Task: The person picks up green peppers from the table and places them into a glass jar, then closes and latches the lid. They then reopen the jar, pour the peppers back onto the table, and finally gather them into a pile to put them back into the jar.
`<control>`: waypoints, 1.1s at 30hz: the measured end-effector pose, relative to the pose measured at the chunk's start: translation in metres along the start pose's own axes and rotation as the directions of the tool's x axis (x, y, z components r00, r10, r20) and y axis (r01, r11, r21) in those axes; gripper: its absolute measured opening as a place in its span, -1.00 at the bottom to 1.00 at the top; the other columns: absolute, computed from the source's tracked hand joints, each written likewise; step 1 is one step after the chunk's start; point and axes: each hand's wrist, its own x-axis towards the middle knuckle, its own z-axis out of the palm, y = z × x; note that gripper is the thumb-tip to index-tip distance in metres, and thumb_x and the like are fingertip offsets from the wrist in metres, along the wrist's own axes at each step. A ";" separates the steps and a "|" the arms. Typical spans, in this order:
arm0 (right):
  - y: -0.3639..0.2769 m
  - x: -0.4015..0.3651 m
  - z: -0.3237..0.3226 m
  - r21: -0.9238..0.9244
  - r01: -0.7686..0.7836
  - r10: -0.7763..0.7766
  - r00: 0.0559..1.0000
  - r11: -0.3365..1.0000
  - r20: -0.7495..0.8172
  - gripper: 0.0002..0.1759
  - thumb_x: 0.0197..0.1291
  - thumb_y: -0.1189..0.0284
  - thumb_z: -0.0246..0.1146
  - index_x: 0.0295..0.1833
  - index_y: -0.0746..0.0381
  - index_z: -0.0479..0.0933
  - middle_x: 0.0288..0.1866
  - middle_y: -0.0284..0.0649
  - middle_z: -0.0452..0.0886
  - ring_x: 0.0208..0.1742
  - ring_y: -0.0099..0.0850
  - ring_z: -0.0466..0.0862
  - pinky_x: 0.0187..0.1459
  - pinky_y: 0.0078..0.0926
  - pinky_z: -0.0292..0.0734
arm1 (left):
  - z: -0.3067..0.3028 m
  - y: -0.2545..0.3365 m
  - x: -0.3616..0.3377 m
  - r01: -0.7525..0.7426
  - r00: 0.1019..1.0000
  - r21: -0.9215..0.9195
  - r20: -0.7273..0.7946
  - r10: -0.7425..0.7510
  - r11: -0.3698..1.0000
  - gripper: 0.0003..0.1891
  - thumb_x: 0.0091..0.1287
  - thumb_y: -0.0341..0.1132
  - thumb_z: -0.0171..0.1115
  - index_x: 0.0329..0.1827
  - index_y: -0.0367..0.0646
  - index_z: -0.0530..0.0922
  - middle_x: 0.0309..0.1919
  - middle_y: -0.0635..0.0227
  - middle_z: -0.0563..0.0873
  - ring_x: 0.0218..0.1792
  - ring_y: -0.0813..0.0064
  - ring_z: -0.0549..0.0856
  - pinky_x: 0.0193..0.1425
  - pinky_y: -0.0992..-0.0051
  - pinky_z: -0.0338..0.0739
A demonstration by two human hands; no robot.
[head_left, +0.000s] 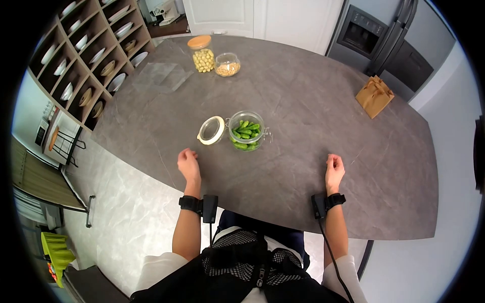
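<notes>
On the grey table, an open glass clip-top jar holds several small green cucumbers. Its hinged glass lid, rimmed in a cream seal, lies tipped back to the left. My left hand rests by the near table edge, just below the lid and apart from it. The fingers are curled in, with nothing seen in them. Well to the right of the jar, my right hand lies on the table, its fingers likewise curled and nothing visible in the grip.
At the back left stand a wooden-lidded jar of pale round pieces and a small glass bowl-shaped jar of light bits. A clear plastic sheet lies beside them. A brown paper bag is at the right. Shelves of dishes border the left.
</notes>
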 end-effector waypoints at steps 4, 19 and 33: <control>0.004 0.000 0.000 0.022 0.001 -0.001 1.000 1.000 -0.008 -0.78 0.17 0.34 0.13 -0.29 0.30 0.51 -0.57 -0.40 0.46 -0.51 -0.65 0.40 -0.41 -0.65 0.36 | 0.028 0.025 -0.001 0.453 0.862 -0.211 0.351 -0.366 0.866 -0.59 0.25 -0.08 0.04 -0.10 -0.31 0.44 -0.30 0.20 0.59 -0.27 0.44 0.59 -0.22 0.46 0.48; -0.008 0.004 0.055 0.091 -0.108 0.092 0.982 0.990 0.167 -0.74 0.12 0.32 0.09 -0.22 0.27 0.55 -0.41 -0.25 0.61 -0.37 -0.52 0.54 -0.26 -0.56 0.42 | 0.067 0.055 -0.013 -0.299 0.930 -0.372 0.092 0.356 0.879 -0.50 0.11 -0.45 0.18 0.07 -0.22 0.15 -0.09 0.27 0.40 -0.10 0.47 0.45 -0.01 0.46 0.38; -0.041 -0.006 0.143 -0.089 -0.283 0.278 0.755 0.955 0.593 -0.48 0.19 0.02 -0.14 0.03 0.14 0.49 -0.21 -0.41 0.65 0.06 -0.41 0.46 0.22 -0.28 -0.17 | 0.078 0.074 -0.037 -0.903 0.230 -0.153 0.618 0.752 0.401 -0.61 -0.13 -0.47 0.27 -0.14 -0.09 0.52 -0.05 0.40 0.52 0.05 0.28 0.42 0.16 0.33 0.23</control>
